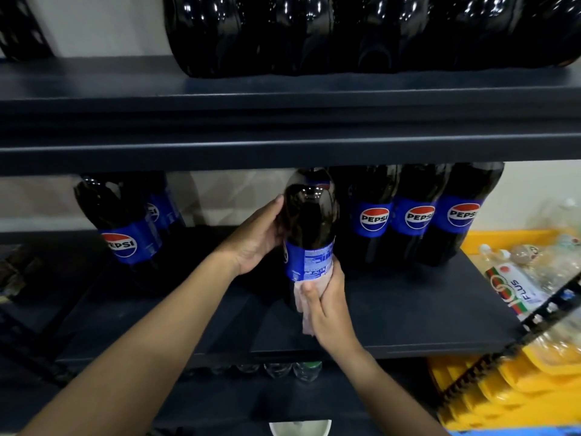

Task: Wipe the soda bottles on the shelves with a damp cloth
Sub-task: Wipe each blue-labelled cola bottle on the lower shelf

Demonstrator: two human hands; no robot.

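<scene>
A large dark Pepsi bottle point(309, 221) with a blue label stands at the middle of the dark shelf point(393, 313). My left hand point(256, 239) grips its upper left side. My right hand point(325, 305) presses a pale pink cloth point(303, 309) against the bottle's lower part, just under the label, with fingers wrapped round it. Three more Pepsi bottles point(415, 215) stand in a row to the right, and two others point(124, 228) stand at the left.
The shelf above point(283, 99) carries a row of dark bottles point(345, 33). Yellow crates point(515, 379) with clear bottles sit at the right behind a black rack bar. Small bottle tops show below the shelf edge. A white bowl rim point(300, 427) is at the bottom.
</scene>
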